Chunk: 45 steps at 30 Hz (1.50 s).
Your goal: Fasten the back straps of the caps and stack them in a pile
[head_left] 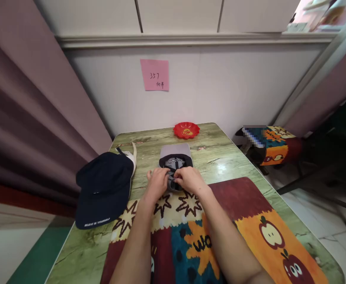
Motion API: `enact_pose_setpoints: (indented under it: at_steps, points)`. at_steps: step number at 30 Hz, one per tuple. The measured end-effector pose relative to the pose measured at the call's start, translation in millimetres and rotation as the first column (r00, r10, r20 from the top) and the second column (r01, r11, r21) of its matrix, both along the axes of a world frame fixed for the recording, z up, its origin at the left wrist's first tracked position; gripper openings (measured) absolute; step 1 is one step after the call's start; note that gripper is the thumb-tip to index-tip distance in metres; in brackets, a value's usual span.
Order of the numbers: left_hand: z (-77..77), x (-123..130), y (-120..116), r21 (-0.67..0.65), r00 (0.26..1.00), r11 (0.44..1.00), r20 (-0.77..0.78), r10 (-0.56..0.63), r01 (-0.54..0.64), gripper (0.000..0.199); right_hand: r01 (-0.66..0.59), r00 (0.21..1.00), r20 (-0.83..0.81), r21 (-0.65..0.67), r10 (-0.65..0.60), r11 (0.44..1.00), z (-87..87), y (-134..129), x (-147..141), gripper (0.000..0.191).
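Observation:
A grey cap (175, 149) lies upside down near the middle of the table, its brim toward the wall and its dark inside showing. My left hand (158, 182) is closed on the left part of the cap's back edge, where a dark strap shows. Across from it, my right hand (189, 179) pinches the right part of the same strap area. The fingertips of both hands are close together over the cap's back opening. To the left, a navy cap (106, 179) with white lettering on its brim rests at the table's edge, over a white cap (131, 156).
A red scalloped dish (186, 130) stands at the back of the green marbled table (220, 157). A colourful patterned mat (238, 201) lies under my forearms. A pink note (155, 75) is on the wall. A stool with a patterned cover (275, 148) stands at the right.

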<state>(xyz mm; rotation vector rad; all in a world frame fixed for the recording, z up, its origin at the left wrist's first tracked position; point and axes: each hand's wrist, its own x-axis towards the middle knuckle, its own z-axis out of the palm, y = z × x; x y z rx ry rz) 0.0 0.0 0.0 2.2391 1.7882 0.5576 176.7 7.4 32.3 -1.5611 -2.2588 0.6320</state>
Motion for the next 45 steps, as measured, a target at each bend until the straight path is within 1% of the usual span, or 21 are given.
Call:
enact_pose_setpoints:
  at_steps: [3,5,7,10,15,18,21,23,25,27,29,31,33,35,36,37,39,40,41,42,45]
  points:
    - [1.2,-1,1,-0.018,0.999,0.999,-0.029,0.032,-0.032,0.026,0.093,0.985,-0.15,0.029,-0.088,0.995,-0.9,6,17,0.011]
    - [3.4,0,1,-0.028,0.998,0.999,-0.051,0.029,-0.03,0.024,0.181,0.951,-0.264,0.043,-0.164,0.983,-1.3,10,27,0.011]
    - [7.1,1,-1,-0.045,0.998,0.999,-0.062,0.015,-0.018,0.025,0.22,0.906,-0.372,0.005,-0.202,0.975,-3.2,13,32,0.012]
    - [13.4,2,-4,-0.085,0.997,0.996,-0.069,-0.029,0.023,0.028,0.178,0.841,-0.504,-0.088,-0.198,0.98,-8.7,15,29,0.014]
    - [16.9,-3,-8,-0.147,0.989,0.983,-0.087,-0.121,0.107,0.046,0.21,0.783,-0.551,-0.202,-0.288,0.957,-18.7,18,19,0.026]
    - [13.1,-5,-8,-0.157,0.985,0.98,-0.105,-0.138,0.12,0.045,0.124,0.704,-0.652,-0.276,-0.28,0.953,-22.8,20,17,0.023]
    - [7.0,-4,-7,-0.132,0.982,0.986,-0.148,-0.119,0.1,0.041,0.059,0.683,-0.697,-0.243,-0.217,0.968,-24.6,20,17,0.03]
    - [3.7,-3,-6,-0.086,0.978,0.993,-0.19,-0.091,0.076,0.037,0.086,0.686,-0.697,-0.21,-0.21,0.974,-24.2,20,17,0.034]
    - [3.0,-2,-5,-0.037,0.976,0.998,-0.208,-0.065,0.058,0.031,0.12,0.664,-0.711,-0.206,-0.233,0.971,-22.4,20,19,0.037]
    - [6.0,-2,-4,-0.013,0.982,0.999,-0.184,-0.042,0.04,0.022,0.13,0.624,-0.738,-0.225,-0.256,0.966,-19.5,20,20,0.04]
    - [12.4,-3,-3,0.014,0.994,1.0,-0.112,-0.015,0.017,0.013,0.117,0.571,-0.772,-0.262,-0.281,0.958,-15.4,19,22,0.041]
    - [20.1,-5,-2,0.081,1.0,0.997,0.013,0.009,-0.01,0.007,0.088,0.495,-0.812,-0.308,-0.31,0.947,-10.2,18,23,0.04]
    - [26.8,-5,-2,0.16,0.983,0.985,0.182,0.034,-0.063,0.003,0.06,0.416,-0.848,-0.335,-0.329,0.94,-4.1,15,22,0.039]
    - [31.0,-2,-2,0.151,0.922,0.979,0.381,0.066,-0.133,0.005,0.053,0.368,-0.867,-0.342,-0.336,0.938,2.5,12,19,0.034]
    - [32.4,0,-2,0.108,0.867,0.982,0.491,0.082,-0.154,0.008,0.052,0.364,-0.87,-0.338,-0.333,0.94,5.9,10,18,0.033]
    - [33.4,2,-2,0.048,0.793,0.986,0.601,0.097,-0.157,0.012,0.046,0.373,-0.87,-0.329,-0.321,0.943,9.1,8,17,0.032]
    - [35.6,7,-3,-0.071,0.609,0.992,0.783,0.122,-0.107,0.019,0.017,0.403,-0.872,-0.296,-0.277,0.955,14.9,4,16,0.033]
    - [37.2,9,-3,-0.115,0.526,0.991,0.84,0.136,-0.073,0.021,0.001,0.415,-0.874,-0.276,-0.252,0.961,17.4,3,16,0.033]
    - [39.1,10,-4,-0.146,0.464,0.988,0.873,0.151,-0.046,0.022,-0.011,0.42,-0.878,-0.259,-0.231,0.966,19.5,2,17,0.033]
    - [41.4,11,-5,-0.169,0.424,0.985,0.89,0.165,-0.028,0.023,-0.021,0.42,-0.881,-0.249,-0.218,0.968,21.3,1,17,0.032]
    - [48.9,13,-9,-0.202,0.365,0.979,0.912,0.185,0.008,0.023,-0.056,0.421,-0.881,-0.265,-0.218,0.963,23.8,-1,17,0.029]
